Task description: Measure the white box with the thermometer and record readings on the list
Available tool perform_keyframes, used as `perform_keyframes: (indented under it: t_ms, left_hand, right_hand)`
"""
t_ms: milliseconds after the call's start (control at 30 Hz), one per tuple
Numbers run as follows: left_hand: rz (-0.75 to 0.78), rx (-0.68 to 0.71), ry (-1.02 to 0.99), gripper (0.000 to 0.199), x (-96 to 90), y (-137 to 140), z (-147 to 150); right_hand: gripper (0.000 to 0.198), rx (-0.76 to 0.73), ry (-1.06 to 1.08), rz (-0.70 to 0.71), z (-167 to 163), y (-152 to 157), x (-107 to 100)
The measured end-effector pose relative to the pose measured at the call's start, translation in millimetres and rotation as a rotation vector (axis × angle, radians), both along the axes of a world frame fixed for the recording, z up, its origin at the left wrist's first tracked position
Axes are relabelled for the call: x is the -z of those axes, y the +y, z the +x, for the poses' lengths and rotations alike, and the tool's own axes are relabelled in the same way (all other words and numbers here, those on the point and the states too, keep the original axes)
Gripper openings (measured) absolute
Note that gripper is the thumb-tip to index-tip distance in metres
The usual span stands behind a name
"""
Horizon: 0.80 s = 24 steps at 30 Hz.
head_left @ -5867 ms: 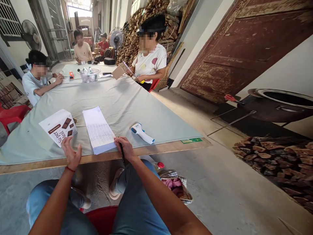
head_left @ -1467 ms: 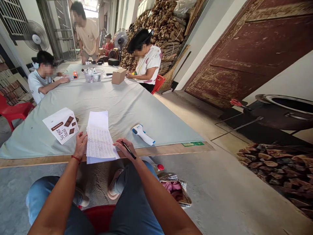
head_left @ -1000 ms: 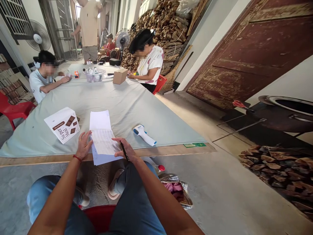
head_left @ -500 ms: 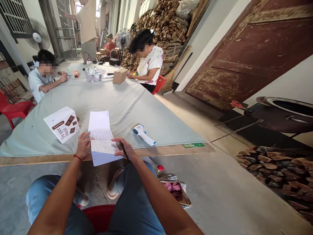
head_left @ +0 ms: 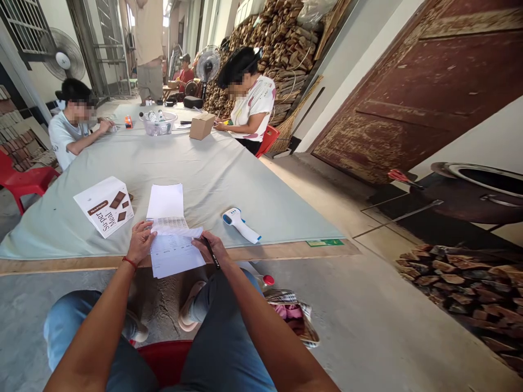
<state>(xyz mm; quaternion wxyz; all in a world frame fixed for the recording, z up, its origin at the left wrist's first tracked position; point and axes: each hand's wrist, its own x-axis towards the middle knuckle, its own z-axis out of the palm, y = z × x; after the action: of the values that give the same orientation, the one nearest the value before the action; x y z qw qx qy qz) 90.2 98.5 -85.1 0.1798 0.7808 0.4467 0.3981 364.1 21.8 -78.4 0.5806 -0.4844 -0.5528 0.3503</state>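
White paper sheets (head_left: 176, 255) with printed lines lie at the table's near edge, their lower part hanging over it. One sheet is lifted and folded across the middle, pinched at its left side by my left hand (head_left: 141, 243). My right hand (head_left: 212, 248) is closed around a black pen (head_left: 211, 252), while its thumb and fingers also grip the sheet's right corner. To the right lies a white and blue infrared thermometer (head_left: 242, 225). A white "Super Meal" packet (head_left: 104, 207) rests to the left of the papers.
A pale green cloth (head_left: 204, 179) covers the table. Farther along stand a clear basket (head_left: 158, 127) of bottles and a cardboard box (head_left: 201, 127). One person (head_left: 69, 130) sits at the left side, another (head_left: 253, 109) at the right. A checked bag (head_left: 292, 316) sits on the floor.
The lifted sheet's upper part has come toward me and folded down, showing the printed page below. My right hand has shifted slightly with it.
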Motion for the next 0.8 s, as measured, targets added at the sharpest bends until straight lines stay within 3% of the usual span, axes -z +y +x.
perform_keyframes:
  t_ms: [133, 267, 333, 533, 800]
  left_hand:
    - [-0.013, -0.039, -0.052, 0.031, -1.4, -3.9, 0.2]
    - [-0.066, -0.091, -0.102, 0.073, -0.3, -5.3, 0.9]
    - [-0.109, -0.094, -0.121, 0.08, 0.6, -5.7, 1.9]
    - [-0.233, -0.085, -0.215, 0.066, -1.3, -9.9, 3.3]
    - [-0.307, -0.08, -0.372, 0.062, -10.8, -15.3, 3.9]
  right_hand:
    - [0.039, 0.089, 0.041, -0.028, 3.0, -0.6, 4.4]
    - [0.04, 0.235, 0.12, -0.045, 7.9, -0.4, 6.5]
    - [0.04, 0.27, 0.152, -0.051, 7.9, 0.6, 7.6]
    - [0.038, 0.336, 0.239, -0.037, 6.1, 2.4, 10.0]
    - [0.039, 0.347, 0.32, -0.029, 3.8, 3.3, 1.0]
